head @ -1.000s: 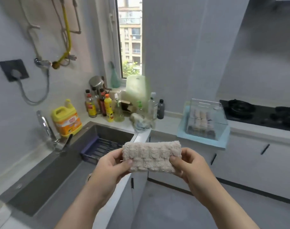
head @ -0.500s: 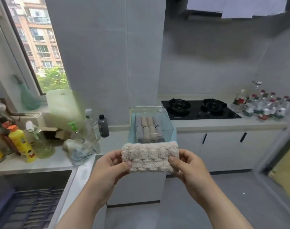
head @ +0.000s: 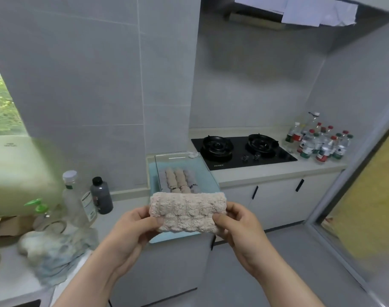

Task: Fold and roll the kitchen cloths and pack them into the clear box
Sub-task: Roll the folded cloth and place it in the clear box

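Left thumb [head: 154, 222] presses front face of folded beige cloth [head: 188, 210] near lower left corner, other fingers hidden behind; right thumb [head: 221, 218] does same near lower right corner. Left hand [head: 133, 232] and right hand [head: 241, 229] each pinch one short end; cloth held flat in air, long side level. Just beyond cloth: clear box [head: 178, 154] on pale blue tray [head: 213, 181] on counter, rolled cloths [head: 181, 180] side by side inside. Heap of loose cloths [head: 53, 251] on counter at left, near clear bottle [head: 78, 200] and dark bottle [head: 101, 196]. Black gas hob [head: 242, 159] right of box.
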The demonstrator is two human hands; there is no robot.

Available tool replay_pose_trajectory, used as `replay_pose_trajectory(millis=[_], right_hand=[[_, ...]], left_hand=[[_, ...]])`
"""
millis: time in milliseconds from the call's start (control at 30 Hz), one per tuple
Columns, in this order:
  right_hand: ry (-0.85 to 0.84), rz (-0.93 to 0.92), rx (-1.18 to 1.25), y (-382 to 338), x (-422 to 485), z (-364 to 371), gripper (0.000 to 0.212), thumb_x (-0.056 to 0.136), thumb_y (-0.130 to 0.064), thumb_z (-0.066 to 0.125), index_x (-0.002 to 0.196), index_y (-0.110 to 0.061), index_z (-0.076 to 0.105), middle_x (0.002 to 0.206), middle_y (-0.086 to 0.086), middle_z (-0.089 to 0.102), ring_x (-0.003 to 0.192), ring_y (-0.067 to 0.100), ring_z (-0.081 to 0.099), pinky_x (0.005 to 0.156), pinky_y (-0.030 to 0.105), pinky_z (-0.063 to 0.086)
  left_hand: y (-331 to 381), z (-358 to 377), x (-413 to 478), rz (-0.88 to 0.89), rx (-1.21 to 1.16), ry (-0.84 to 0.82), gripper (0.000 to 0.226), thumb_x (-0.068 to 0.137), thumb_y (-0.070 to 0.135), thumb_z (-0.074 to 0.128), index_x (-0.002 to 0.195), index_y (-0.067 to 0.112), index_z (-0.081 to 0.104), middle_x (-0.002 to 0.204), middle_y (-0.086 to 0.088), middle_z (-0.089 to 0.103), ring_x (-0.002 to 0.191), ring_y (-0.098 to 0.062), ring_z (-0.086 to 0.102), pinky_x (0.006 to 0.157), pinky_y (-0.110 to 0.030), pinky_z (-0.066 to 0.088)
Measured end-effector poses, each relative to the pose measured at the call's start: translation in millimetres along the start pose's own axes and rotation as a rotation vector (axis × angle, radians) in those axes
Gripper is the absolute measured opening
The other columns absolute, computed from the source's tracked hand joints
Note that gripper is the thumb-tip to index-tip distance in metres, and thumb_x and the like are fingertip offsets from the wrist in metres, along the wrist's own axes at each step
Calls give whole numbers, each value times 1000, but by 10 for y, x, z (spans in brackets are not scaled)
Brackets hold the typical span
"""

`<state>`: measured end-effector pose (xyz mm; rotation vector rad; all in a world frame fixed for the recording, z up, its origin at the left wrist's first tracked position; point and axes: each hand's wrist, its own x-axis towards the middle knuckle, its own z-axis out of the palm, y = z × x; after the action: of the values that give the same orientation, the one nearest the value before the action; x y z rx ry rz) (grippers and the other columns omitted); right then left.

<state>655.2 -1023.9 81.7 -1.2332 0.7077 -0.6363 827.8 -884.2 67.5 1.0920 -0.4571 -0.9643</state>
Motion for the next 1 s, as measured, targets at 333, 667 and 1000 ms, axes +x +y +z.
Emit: replay_pose_trajectory(millis=[333, 667, 1000], right_hand=[[-2, -1, 18, 14, 1106, -241, 21, 85, -4, 68, 106, -4, 65, 101, 20, 72, 89, 32, 66, 92, 50, 53], [-256, 17, -241, -171, 2607, -587, 51, 81, 3, 69, 120, -27, 55, 107, 4, 65, 83, 6, 64, 75, 24, 53], [-601, 112, -500, -204, 3503, -597, 81, 76, -5, 69, 129, -60, 44, 125, -15, 57, 106, 13, 62, 86, 28, 56]], left_hand=[[4, 221, 1107, -42, -150, -2, 58, 65, 7, 82, 116, -4, 57, 113, -22, 69, 100, -28, 69, 79, -34, 59], [49, 444, 2701, -57, -108, 127, 37, 75, 2, 58, 111, -4, 59, 105, -24, 70, 89, -31, 71, 70, -39, 61], [-77, 353, 3542, -169, 151, 253, 23, 88, 2, 63, 108, -1, 53, 95, -20, 69, 76, -29, 68, 56, -33, 55]])
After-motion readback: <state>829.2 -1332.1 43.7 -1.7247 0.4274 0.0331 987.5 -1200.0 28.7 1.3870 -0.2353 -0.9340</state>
